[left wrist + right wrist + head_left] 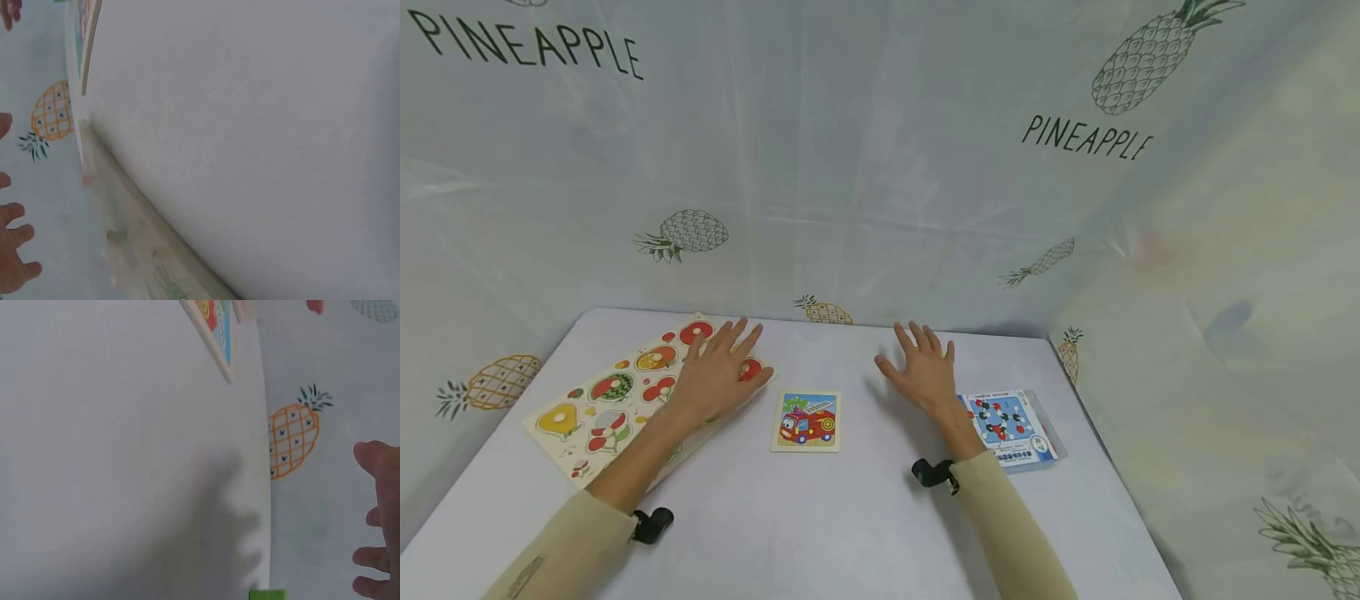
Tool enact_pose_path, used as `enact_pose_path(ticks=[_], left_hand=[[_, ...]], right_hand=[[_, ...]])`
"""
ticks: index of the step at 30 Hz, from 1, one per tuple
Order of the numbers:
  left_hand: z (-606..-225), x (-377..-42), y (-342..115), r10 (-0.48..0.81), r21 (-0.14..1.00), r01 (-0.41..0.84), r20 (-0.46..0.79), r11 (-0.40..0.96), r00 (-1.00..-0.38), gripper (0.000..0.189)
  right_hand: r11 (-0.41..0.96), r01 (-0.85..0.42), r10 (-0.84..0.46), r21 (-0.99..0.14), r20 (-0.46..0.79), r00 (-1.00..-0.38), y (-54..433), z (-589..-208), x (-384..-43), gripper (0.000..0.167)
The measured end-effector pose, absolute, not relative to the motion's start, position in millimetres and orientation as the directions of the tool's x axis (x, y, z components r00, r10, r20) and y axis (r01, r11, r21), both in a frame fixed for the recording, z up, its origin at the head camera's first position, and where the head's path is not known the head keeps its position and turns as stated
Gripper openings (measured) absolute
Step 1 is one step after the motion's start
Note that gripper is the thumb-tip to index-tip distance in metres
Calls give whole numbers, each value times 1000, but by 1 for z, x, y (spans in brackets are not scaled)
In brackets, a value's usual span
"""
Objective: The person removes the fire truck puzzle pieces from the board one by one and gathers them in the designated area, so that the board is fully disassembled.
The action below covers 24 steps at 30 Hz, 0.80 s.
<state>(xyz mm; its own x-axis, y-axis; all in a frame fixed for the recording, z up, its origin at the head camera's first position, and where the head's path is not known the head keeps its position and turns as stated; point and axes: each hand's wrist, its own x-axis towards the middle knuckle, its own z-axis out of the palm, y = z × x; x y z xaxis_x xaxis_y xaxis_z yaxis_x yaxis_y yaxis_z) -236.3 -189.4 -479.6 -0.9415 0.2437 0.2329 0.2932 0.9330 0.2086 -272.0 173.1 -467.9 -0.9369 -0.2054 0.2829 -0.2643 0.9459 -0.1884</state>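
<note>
My left hand (718, 377) is held with fingers spread over a large wooden board (565, 454) printed with fruit pictures; it holds nothing. Part of that board lies hidden under the hand and forearm. Fingers of the same hand show at the left edge of the left wrist view. Between the hands lies a small square puzzle (806, 422) with a red fire truck picture. My right hand (925, 375), fingers apart and holding nothing, hovers above the table and casts a shadow on it. Beside its wrist lies a flat boxed set (1011, 429) with a molecule picture, partly covered by the forearm.
The white table (850, 533) ends at a back edge against a hanging cloth (850, 167) printed with pineapples. In the right wrist view a bit of a green object (267, 594) shows at the bottom. Black wrist cameras (653, 526) sit at both sleeves.
</note>
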Motion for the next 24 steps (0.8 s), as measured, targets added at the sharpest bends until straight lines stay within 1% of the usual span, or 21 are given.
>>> enact_pose_path(ticks=[4, 9, 12, 15, 18, 24], left_hand=[[-482, -223, -181, 316, 215, 361, 217, 908, -924, 82], [-486, -206, -170, 408, 244, 433, 149, 868, -901, 81], [-488, -198, -164, 433, 287, 448, 118, 846, -893, 80], [-490, -192, -159, 442, 314, 449, 97, 837, -892, 78], [-493, -189, -156, 451, 320, 453, 85, 832, -888, 79], [-502, -188, -155, 466, 292, 464, 66, 837, -882, 79]], right_hand=[[903, -306, -231, -301, 261, -937, 164, -467, -262, 69], [771, -324, -275, -549, 172, -946, 149, -470, -251, 56], [705, -308, -314, -639, 109, -943, 139, -474, -245, 50], [681, -293, -347, -671, 57, -936, 130, -481, -240, 46], [679, -290, -369, -675, 27, -929, 121, -489, -235, 43], [725, -285, -377, -626, -15, -926, 108, -502, -229, 40]])
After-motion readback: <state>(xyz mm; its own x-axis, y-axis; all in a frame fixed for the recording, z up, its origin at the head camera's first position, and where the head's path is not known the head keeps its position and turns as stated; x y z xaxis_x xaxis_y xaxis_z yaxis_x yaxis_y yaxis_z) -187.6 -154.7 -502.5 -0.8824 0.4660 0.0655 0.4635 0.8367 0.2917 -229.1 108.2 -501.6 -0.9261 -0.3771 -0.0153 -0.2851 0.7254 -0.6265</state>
